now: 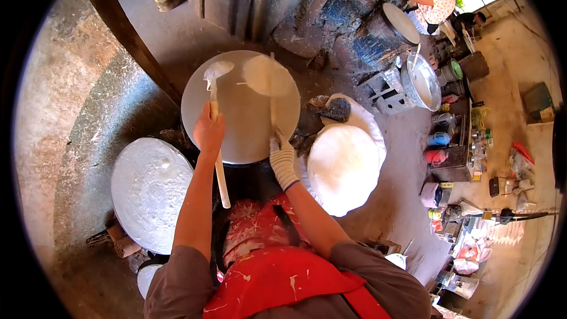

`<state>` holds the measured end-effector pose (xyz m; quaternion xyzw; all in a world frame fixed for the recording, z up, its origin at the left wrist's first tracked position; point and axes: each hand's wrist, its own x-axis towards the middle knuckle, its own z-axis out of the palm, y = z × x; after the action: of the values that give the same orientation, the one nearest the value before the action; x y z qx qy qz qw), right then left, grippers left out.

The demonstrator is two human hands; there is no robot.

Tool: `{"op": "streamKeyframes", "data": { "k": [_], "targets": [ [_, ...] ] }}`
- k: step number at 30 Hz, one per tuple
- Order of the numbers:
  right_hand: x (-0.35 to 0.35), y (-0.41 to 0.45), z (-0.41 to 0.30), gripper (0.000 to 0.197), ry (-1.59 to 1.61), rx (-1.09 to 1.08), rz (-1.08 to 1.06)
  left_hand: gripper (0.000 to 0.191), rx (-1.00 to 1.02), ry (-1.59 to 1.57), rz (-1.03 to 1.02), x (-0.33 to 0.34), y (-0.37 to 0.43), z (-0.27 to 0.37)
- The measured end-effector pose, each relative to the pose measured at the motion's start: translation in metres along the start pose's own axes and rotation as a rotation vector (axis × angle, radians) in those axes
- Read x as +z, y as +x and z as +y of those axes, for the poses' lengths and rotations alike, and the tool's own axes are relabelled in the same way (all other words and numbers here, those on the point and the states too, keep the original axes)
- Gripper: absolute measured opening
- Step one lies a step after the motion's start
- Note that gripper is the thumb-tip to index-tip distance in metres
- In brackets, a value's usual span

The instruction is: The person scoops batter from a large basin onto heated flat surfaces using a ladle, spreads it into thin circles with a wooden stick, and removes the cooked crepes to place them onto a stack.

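My left hand [209,130] is bare and closed around the wooden handle of a ladle [216,71], whose bowl, coated in pale batter, is above the left part of a round flat griddle [239,133]. My right hand [282,157], in a striped knit glove, grips a long thin stick-like tool [272,106] reaching over the griddle's right side. A pale round patch of batter [266,75] lies near the far edge, partly behind this tool. Beside the griddle at right is a stack of thin white round sheets [343,164] on a cloth-lined support.
A wide vessel of white batter [150,195] stands at left. A dark scrubber [339,110] lies beyond the stack. Concrete blocks [390,95] and a metal basin [421,82] stand back right. A co-worker [436,6] is by other round griddles [401,23].
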<state>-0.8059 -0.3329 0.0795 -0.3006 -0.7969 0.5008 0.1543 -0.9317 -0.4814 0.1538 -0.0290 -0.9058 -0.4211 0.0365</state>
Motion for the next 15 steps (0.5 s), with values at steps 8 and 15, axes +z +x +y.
{"op": "streamKeyframes", "data": {
  "k": [8, 15],
  "targets": [
    [0.043, 0.021, -0.024, 0.037, 0.013, -0.122, -0.132, 0.039, 0.015, 0.031, 0.021, 0.0, -0.007, -0.008],
    [-0.026, 0.053, 0.026, 0.035, 0.113, -0.114, 0.103, 0.037, -0.097, -0.106, 0.07, -0.006, -0.015, -0.02]
  ]
}}
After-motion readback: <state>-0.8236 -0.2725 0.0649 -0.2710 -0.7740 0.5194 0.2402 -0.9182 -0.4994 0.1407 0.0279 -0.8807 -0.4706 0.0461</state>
